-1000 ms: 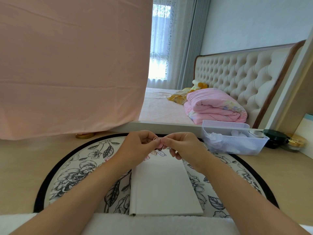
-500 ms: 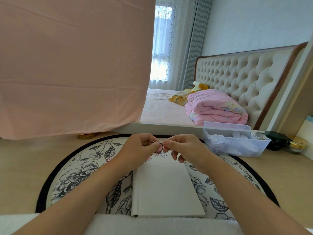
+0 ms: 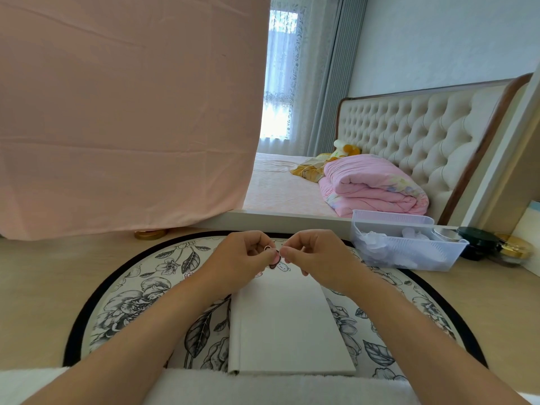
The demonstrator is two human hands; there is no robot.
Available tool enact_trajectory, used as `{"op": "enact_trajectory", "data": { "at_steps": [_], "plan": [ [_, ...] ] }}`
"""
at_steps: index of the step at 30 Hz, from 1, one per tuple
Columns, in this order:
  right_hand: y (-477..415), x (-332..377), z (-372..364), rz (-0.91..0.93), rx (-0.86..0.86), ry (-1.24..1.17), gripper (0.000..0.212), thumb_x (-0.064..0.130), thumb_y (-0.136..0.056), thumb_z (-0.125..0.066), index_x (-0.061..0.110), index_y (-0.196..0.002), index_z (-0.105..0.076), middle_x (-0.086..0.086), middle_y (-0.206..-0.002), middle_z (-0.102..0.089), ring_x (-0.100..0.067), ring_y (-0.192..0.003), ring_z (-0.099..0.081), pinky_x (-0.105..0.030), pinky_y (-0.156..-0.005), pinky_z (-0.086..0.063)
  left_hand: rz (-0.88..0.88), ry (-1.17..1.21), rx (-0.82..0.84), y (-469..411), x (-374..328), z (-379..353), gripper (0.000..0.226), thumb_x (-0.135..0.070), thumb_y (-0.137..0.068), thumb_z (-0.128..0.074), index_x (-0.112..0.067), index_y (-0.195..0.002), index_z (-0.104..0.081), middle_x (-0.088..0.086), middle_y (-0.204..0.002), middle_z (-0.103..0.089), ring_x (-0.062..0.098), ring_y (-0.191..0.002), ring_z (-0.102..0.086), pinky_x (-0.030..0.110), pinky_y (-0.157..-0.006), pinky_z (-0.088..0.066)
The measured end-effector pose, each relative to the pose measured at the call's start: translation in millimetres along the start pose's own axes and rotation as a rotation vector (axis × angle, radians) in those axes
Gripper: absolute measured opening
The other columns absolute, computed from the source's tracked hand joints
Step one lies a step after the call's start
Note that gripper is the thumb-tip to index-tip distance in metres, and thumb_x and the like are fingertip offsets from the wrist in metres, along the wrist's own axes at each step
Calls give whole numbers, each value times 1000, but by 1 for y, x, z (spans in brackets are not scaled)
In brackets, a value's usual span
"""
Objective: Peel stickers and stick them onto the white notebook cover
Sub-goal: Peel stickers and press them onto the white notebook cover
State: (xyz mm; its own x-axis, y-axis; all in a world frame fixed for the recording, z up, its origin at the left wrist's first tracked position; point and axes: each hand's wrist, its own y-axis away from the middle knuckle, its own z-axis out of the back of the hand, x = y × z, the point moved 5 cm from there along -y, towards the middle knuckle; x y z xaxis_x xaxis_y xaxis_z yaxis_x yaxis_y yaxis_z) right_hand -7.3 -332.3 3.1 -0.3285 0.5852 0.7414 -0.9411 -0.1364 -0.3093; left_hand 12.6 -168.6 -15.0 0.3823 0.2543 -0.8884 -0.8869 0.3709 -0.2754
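Observation:
A closed white notebook [image 3: 286,325] lies on a round floral mat [image 3: 140,296], spine to the left. Above its far edge my left hand [image 3: 242,255] and my right hand [image 3: 318,258] meet, fingertips almost touching. Between them is a small pink sticker [image 3: 274,258]; my left thumb and forefinger pinch it, and my right fingertips pinch at its right edge. Several small stickers [image 3: 283,268] lie at the far end of the notebook, partly hidden by my hands.
A clear plastic basket [image 3: 409,252] of crumpled wrappers stands to the right on the wooden table [image 3: 41,276], with dark and gold jars [image 3: 493,244] beyond it. A pink cloth [image 3: 117,112] hangs at the back left. A gold lid [image 3: 150,234] lies under it.
The pink sticker has come out further between my fingertips and now hangs lower, more visible. Both hands have stayed above the notebook's far edge.

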Motion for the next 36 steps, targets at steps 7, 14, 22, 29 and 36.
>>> {"op": "enact_trajectory", "data": {
  "at_steps": [7,14,22,29,36],
  "plan": [
    [2,2,-5,45,-21,128,20,21,-92,-67,24,-73,-70,23,-53,-57,-2,-49,-47,-15,-53,-38,0,-9,-13,0,1,-2,9,-15,-89,-67,-15,-81,-71,-1,-71,-72,12,-59,-55,29,-63,-48],
    [5,8,-7,171,-127,368,16,32,-90,-60,26,-79,-70,19,-69,-60,-3,-63,-51,-29,-60,-47,-5,-85,-73,1,-1,-1,11,-21,-88,-67,-20,-79,-73,0,-75,-75,10,-61,-59,43,-72,-57],
    [5,6,-8,100,-116,298,21,28,-89,-61,32,-69,-64,22,-61,-58,-7,-53,-46,-24,-54,-39,-5,-111,-114,0,-2,-1,12,-22,-87,-67,-21,-76,-72,-1,-73,-74,11,-62,-61,50,-73,-59],
    [10,-2,-9,-202,70,-290,17,19,-98,-62,13,-93,-77,-3,-85,-74,-14,-56,-56,-26,-47,-43,-1,-88,-124,0,-2,2,11,-18,-88,-66,-18,-79,-72,2,-72,-73,8,-62,-62,36,-66,-61],
    [9,-5,-4,-178,67,-282,15,20,-96,-67,15,-89,-79,-3,-83,-74,-16,-57,-61,-26,-47,-44,14,-65,-74,1,-3,1,9,-20,-89,-68,-18,-81,-73,1,-76,-74,8,-65,-62,39,-71,-59]
  ]
}}
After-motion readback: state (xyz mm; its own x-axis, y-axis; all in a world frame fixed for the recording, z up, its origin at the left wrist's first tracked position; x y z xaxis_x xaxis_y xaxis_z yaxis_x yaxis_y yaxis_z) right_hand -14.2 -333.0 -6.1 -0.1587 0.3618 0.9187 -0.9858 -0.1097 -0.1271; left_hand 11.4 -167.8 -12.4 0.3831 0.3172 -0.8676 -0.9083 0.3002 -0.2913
